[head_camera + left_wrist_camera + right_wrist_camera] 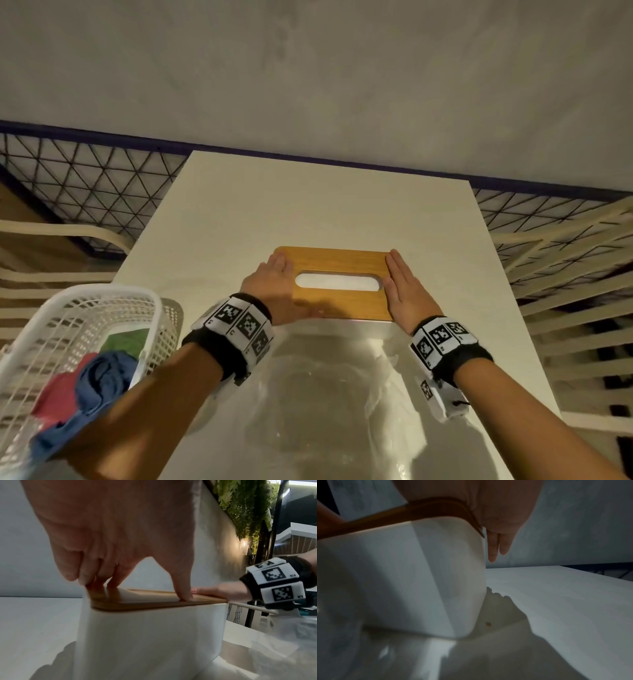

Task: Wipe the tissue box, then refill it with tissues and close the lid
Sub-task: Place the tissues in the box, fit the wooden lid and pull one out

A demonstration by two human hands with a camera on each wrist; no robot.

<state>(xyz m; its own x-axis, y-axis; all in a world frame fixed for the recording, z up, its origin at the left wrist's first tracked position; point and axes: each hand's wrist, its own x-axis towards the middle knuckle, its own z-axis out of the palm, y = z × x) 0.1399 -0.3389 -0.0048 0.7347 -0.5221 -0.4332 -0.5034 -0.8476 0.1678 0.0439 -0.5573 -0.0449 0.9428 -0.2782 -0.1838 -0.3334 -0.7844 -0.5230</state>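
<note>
A white tissue box [147, 635] stands on the white table [308, 205], capped by a wooden lid [339, 301] with an oval slot showing white inside. My left hand [274, 279] lies flat on the lid's left end, fingers straight and the thumb [181, 588] pressing on the near edge. At the lid's right end my right hand [404, 284] presses with straight fingers, some reaching past the far edge [496, 547]. In the right wrist view the box [412, 577] and the lid's rim [402, 513] fill the left half.
A white plastic basket [68, 329] with red, blue and green cloths sits at the table's left front. Crumpled clear plastic wrap [325, 394] lies in front of the box. Slatted chairs [565, 274] flank the table. A grey wall stands behind.
</note>
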